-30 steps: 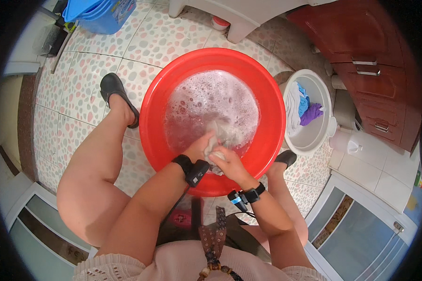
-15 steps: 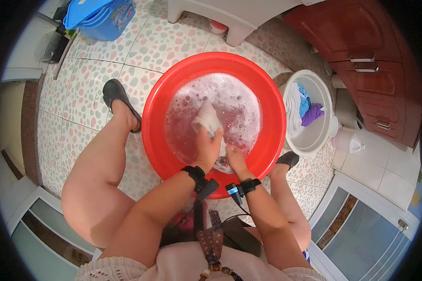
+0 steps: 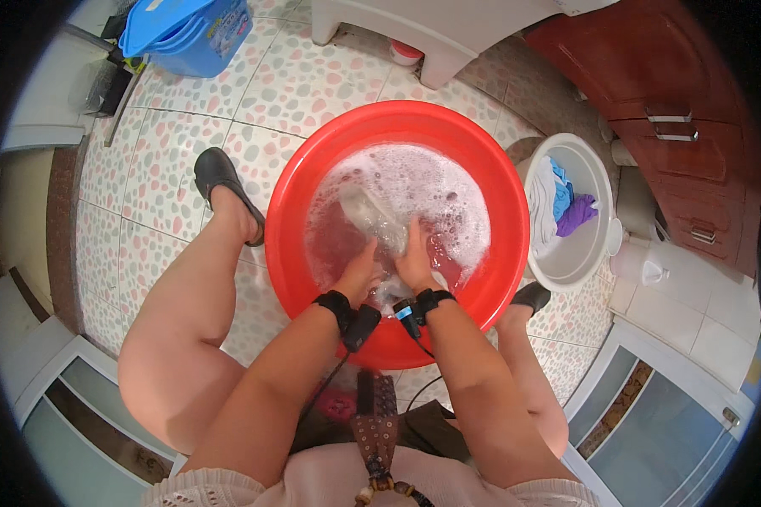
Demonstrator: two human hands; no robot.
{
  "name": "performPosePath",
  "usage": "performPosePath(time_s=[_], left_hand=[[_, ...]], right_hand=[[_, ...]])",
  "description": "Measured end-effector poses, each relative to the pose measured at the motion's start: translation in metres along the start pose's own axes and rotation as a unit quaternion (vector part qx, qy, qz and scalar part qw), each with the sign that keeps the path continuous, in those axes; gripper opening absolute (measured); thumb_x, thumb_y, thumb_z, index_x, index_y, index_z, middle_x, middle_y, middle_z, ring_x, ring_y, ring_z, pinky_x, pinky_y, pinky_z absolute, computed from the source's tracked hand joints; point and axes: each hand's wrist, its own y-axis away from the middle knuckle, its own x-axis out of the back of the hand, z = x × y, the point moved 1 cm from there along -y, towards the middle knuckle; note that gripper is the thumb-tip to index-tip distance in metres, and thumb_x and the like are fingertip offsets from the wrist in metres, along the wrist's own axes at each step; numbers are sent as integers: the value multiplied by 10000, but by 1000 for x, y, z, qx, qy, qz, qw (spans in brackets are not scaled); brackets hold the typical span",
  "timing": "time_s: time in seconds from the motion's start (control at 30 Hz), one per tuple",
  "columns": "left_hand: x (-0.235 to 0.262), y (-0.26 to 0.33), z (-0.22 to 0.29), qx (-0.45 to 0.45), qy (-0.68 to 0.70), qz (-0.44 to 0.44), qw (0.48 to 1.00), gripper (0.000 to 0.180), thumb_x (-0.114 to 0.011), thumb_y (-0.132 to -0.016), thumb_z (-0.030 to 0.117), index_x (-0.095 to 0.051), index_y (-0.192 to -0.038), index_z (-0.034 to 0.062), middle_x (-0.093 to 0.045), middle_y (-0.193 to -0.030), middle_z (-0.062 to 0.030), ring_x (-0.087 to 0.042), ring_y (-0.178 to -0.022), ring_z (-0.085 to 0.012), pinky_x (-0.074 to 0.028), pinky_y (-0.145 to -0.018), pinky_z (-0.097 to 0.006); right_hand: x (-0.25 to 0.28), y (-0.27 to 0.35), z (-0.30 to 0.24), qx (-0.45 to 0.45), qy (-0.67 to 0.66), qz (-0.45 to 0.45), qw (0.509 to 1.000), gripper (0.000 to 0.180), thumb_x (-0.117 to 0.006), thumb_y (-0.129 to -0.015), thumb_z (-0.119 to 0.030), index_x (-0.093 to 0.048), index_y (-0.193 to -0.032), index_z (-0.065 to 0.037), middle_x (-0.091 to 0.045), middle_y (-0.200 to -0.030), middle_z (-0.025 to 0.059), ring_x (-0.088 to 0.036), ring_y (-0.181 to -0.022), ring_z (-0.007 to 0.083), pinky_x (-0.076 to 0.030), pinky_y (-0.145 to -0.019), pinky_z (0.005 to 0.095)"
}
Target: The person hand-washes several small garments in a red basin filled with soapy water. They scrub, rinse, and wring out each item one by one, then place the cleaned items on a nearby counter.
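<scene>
A wet white cloth (image 3: 366,211) lies partly under the soapy, pinkish water (image 3: 334,245) in a big red basin (image 3: 289,198) on the floor between my feet. My left hand (image 3: 360,272) is closed at the cloth's near left side, its fingertips dipping into the water. On the other side my right hand (image 3: 413,260) grips the cloth, fingers pointing away from me. More of the pale fabric shows below and between my hands, near the basin's front wall. Foam hides much of the far water surface. Black straps with small devices circle both wrists.
Right of the basin stands a white bucket (image 3: 598,253) holding grey, blue and purple clothes (image 3: 577,215). A blue lidded tub (image 3: 196,51) sits at the far left. Dark red cabinets (image 3: 685,110) line the right, and a white-framed glass panel (image 3: 651,414) leans lower right.
My right hand has moved up and forward along the cloth, while my left has dropped lower and nearer me. The cloth's far end has sunk flatter into the water. The whole view has shifted slightly.
</scene>
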Motion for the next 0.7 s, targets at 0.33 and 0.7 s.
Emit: performPosePath(time_s=[0.33, 0.7], left_hand=[[6, -13, 23, -3, 159, -92, 983, 446, -477, -960, 519, -576, -1138, 121, -599, -939, -52, -585, -879, -182, -506, -764, -393], [-17, 12, 18, -359, -704, -46, 612, 293, -559, -895, 248, -581, -1118, 59, -645, -991, -150, -634, -943, -268, -500, -797, -387]], right_hand=[[55, 57, -86, -107, -201, -217, 949, 186, -664, -891, -191, -635, -1003, -45, -669, -752, 43, -639, -704, 107, -504, -632, 286], [31, 31, -73, -31, 117, 31, 992, 371, -481, -944, -385, -678, -929, -71, -648, -832, 235, -638, -770, 408, -486, -677, 518]])
